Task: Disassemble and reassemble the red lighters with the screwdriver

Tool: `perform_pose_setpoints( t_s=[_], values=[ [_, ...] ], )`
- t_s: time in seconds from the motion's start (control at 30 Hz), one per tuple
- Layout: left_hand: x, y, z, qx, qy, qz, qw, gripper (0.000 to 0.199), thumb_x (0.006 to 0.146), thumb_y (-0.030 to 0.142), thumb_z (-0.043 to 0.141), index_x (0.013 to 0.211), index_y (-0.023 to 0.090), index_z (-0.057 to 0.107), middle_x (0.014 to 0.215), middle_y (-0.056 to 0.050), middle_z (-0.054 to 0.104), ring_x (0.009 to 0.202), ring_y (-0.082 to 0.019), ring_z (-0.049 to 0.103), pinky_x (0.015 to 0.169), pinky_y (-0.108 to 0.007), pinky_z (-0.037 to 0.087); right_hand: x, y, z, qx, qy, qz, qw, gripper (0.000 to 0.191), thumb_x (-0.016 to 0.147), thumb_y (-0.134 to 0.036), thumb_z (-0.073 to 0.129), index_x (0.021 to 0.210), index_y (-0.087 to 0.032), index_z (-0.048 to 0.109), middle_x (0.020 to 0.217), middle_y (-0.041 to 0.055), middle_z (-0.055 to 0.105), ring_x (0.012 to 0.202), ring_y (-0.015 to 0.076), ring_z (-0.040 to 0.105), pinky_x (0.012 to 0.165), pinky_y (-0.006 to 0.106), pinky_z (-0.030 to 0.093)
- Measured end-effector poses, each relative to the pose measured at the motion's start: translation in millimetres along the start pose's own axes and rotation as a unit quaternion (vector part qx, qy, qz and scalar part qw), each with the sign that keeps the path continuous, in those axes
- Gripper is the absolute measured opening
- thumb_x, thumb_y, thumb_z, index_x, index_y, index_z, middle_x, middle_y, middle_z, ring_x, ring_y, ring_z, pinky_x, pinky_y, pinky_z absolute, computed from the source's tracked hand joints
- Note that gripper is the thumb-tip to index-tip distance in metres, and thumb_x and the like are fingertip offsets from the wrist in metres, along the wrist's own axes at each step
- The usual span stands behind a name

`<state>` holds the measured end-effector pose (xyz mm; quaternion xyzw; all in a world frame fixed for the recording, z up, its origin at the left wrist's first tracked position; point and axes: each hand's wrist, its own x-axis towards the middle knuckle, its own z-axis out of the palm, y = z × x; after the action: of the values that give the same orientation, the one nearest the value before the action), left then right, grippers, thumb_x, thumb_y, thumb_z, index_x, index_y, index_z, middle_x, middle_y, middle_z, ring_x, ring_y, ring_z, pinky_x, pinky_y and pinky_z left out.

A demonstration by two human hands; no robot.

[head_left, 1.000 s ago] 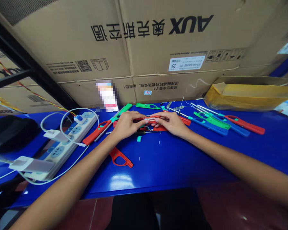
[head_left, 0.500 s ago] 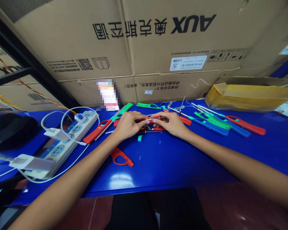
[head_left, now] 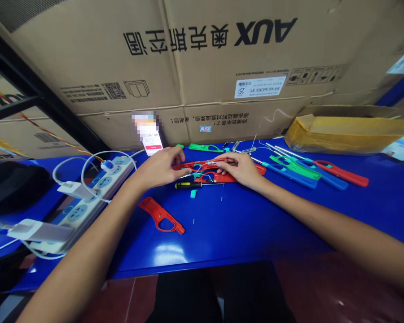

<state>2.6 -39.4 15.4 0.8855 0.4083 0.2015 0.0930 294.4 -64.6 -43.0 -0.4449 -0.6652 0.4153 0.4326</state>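
My right hand (head_left: pixel 239 168) pinches the right part of an opened red lighter casing (head_left: pixel 197 165), with metal and wire parts showing inside. My left hand (head_left: pixel 160 168) is at the casing's left end, thumb apart from the curled fingers and nothing visible in its grip. Just below lies another red casing half (head_left: pixel 218 178) with thin wires, partly behind my right fingers. A black-and-yellow screwdriver (head_left: pixel 187 185) rests in front of it, near a small teal cap (head_left: pixel 193 194). Closer to me is a loose red handle half (head_left: pixel 161 216). Two tiny screws (head_left: pixel 193 221) lie on the blue table.
Several blue, green and red long lighters (head_left: pixel 296 175) lie to the right. A green casing half (head_left: pixel 205 147) is at the back. On the left stand a power strip (head_left: pixel 77 213) with chargers and a phone (head_left: pixel 151 139) leaning on the large carton (head_left: pixel 202 80). A yellow-taped box (head_left: pixel 350 134) sits back right.
My left hand has come away from the red casing and moved left, its thumb and fingers parting. My right hand stays on the casing, and more of its inside now shows.
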Motion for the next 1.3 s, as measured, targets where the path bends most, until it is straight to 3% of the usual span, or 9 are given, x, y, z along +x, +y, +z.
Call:
perform_pose_setpoints(
  t_s=[0.07, 0.17, 0.27, 0.37, 0.6, 0.73, 0.87, 1.0, 1.3],
  values=[
    [-1.4, 4.8, -1.8, 0.032, 0.014, 0.005, 0.999, 0.03, 0.091, 0.048, 0.075, 0.09, 0.021, 0.062, 0.081, -0.004, 0.067, 0.072, -0.02, 0.06, 0.063, -0.033, 0.042, 0.0, 0.1, 0.0, 0.001, 0.003, 0.002, 1.0, 0.028, 0.092, -0.043, 0.074, 0.112, -0.024, 0.08, 0.083, 0.0046, 0.081, 0.08, 0.0221, 0.078, 0.083, 0.042, 0.065],
    [-3.4, 19.9, -0.2, 0.05, 0.077, 0.07, 0.993, 0.027, 0.095, 0.046, 0.073, 0.096, 0.02, 0.065, 0.089, -0.006, 0.068, 0.085, -0.024, 0.063, 0.073, -0.036, 0.048, 0.5, -0.3, 0.0, -0.001, 0.006, 0.014, 1.0, 0.03, 0.092, -0.042, 0.073, 0.114, -0.022, 0.079, 0.082, 0.0052, 0.081, 0.077, 0.0217, 0.078, 0.077, 0.04, 0.065],
    [-3.7, 34.6, 12.1, 0.056, -0.005, 0.178, 0.982, 0.019, 0.105, 0.038, 0.064, 0.109, 0.023, 0.073, 0.103, -0.007, 0.074, 0.097, -0.025, 0.066, 0.091, -0.041, 0.051, 1.2, -0.3, 0.1, -0.007, 0.007, 0.022, 1.0, 0.031, 0.093, -0.043, 0.072, 0.115, -0.022, 0.08, 0.081, 0.0052, 0.081, 0.075, 0.0214, 0.077, 0.071, 0.038, 0.064],
    [-1.4, 39.5, 32.2, 0.054, -0.044, 0.212, 0.975, 0.022, 0.107, 0.031, 0.062, 0.124, 0.023, 0.074, 0.119, -0.009, 0.077, 0.109, -0.027, 0.068, 0.101, -0.045, 0.051, 1.5, 0.0, 0.6, -0.011, 0.009, 0.006, 1.0, 0.03, 0.092, -0.043, 0.074, 0.113, -0.023, 0.08, 0.084, 0.0052, 0.082, 0.077, 0.0218, 0.078, 0.075, 0.04, 0.064],
    [3.7, 35.6, 57.4, 0.069, -0.041, 0.182, 0.98, 0.027, 0.109, 0.027, 0.058, 0.129, 0.02, 0.074, 0.127, -0.012, 0.073, 0.114, -0.028, 0.067, 0.102, -0.046, 0.054, 2.8, 1.1, 3.2, 0.005, 0.007, -0.009, 1.0, 0.026, 0.09, -0.042, 0.076, 0.108, -0.024, 0.08, 0.089, 0.005, 0.083, 0.078, 0.0211, 0.078, 0.082, 0.041, 0.064],
    [3.5, 39.5, 57.4, 0.063, -0.035, 0.179, 0.981, 0.022, 0.109, 0.025, 0.055, 0.112, 0.019, 0.077, 0.115, -0.012, 0.071, 0.107, -0.027, 0.066, 0.096, -0.044, 0.054, 3.2, 0.8, 4.3, 0.017, 0.008, -0.008, 1.0, 0.026, 0.09, -0.041, 0.075, 0.108, -0.023, 0.08, 0.086, 0.0047, 0.082, 0.078, 0.021, 0.078, 0.081, 0.04, 0.064],
    [1.7, 39.8, 52.5, 0.011, -0.016, 0.174, 0.985, 0.018, 0.108, 0.025, 0.059, 0.11, 0.02, 0.075, 0.114, -0.01, 0.07, 0.109, -0.026, 0.064, 0.097, -0.043, 0.054, 2.5, -1.2, 2.5, 0.003, 0.011, -0.007, 1.0, 0.026, 0.091, -0.041, 0.074, 0.108, -0.024, 0.08, 0.084, 0.004, 0.081, 0.078, 0.0212, 0.078, 0.082, 0.041, 0.064],
    [-0.2, 37.9, 48.2, -0.072, 0.047, 0.115, 0.99, 0.014, 0.105, 0.029, 0.064, 0.108, 0.021, 0.075, 0.108, -0.007, 0.073, 0.102, -0.023, 0.068, 0.094, -0.039, 0.056, 2.4, -2.4, -0.7, -0.024, 0.011, -0.009, 1.0, 0.025, 0.091, -0.041, 0.073, 0.108, -0.024, 0.081, 0.081, 0.0035, 0.08, 0.076, 0.0212, 0.077, 0.08, 0.04, 0.062],
    [2.2, 31.2, 51.8, 0.007, 0.094, 0.12, 0.988, 0.017, 0.106, 0.028, 0.061, 0.105, 0.022, 0.076, 0.102, -0.007, 0.075, 0.093, -0.023, 0.065, 0.085, -0.039, 0.052, 2.3, -5.2, -1.2, -0.042, -0.002, 0.008, 0.999, 0.027, 0.091, -0.043, 0.072, 0.108, -0.025, 0.083, 0.078, 0.0031, 0.078, 0.07, 0.0198, 0.073, 0.072, 0.038, 0.06]
  ],
)
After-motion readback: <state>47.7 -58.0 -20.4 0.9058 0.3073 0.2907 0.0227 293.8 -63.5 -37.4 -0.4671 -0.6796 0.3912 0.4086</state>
